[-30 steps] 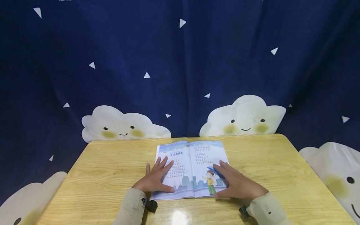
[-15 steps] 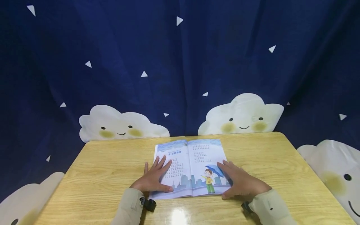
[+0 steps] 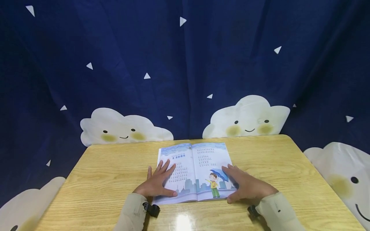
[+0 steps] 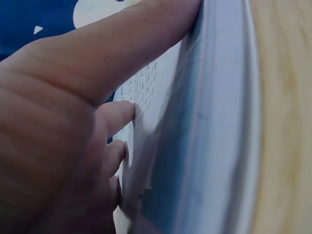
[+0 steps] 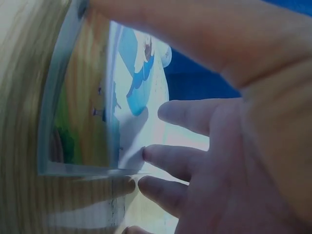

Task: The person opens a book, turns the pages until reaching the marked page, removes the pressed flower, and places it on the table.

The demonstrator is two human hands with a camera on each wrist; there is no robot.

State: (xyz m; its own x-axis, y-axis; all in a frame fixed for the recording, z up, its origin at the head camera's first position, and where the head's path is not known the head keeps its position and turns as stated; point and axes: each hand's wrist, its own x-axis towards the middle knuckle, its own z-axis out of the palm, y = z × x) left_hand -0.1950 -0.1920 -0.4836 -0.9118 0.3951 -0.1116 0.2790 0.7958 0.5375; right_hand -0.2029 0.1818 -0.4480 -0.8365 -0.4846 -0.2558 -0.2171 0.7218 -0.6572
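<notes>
An open picture book point(image 3: 185, 171) lies on the wooden table, with printed text on both pages and a child under a blue umbrella point(image 3: 219, 174) on the right page. My left hand point(image 3: 156, 183) rests spread on the left page, its thumb along the lower part and fingertips over the text. At the right page's outer edge is my right hand point(image 3: 250, 186), fingers extended, thumb near the lower edge. The right wrist view shows a brown and green picture point(image 5: 80, 117) on a leaf below the umbrella page, with the fingertips beside the page edge.
The wooden table point(image 3: 115, 173) extends on both sides of the book. Behind it hangs a dark blue curtain point(image 3: 127, 48) with white triangles and smiling clouds point(image 3: 248, 117). Black straps point(image 3: 151, 209) circle both wrists over beige sleeves.
My right hand has shifted right toward the page's outer edge, uncovering the blue umbrella. The left hand keeps its place on the left page. The head view has turned slightly.
</notes>
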